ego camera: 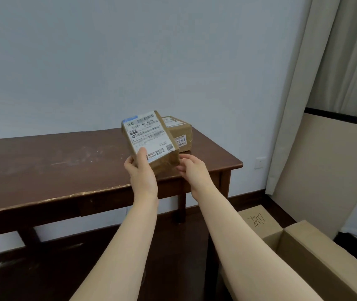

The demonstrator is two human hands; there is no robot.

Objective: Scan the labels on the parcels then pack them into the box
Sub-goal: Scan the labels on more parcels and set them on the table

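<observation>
Parcel (179,132) on table (64,161), rear right

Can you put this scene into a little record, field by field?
held parcel: tilted above the table, label facing the camera
left hand: grips its lower left corner, thumb on label
right hand: open by its lower right corner; contact unclear
second parcel: lies on the table behind it
box: open, on the floor at right

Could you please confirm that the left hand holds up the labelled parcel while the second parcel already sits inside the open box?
Not quite: the second parcel is not inside the open box; it lies on the table, behind the labelled parcel that the left hand holds up. The head view shows this.
</observation>
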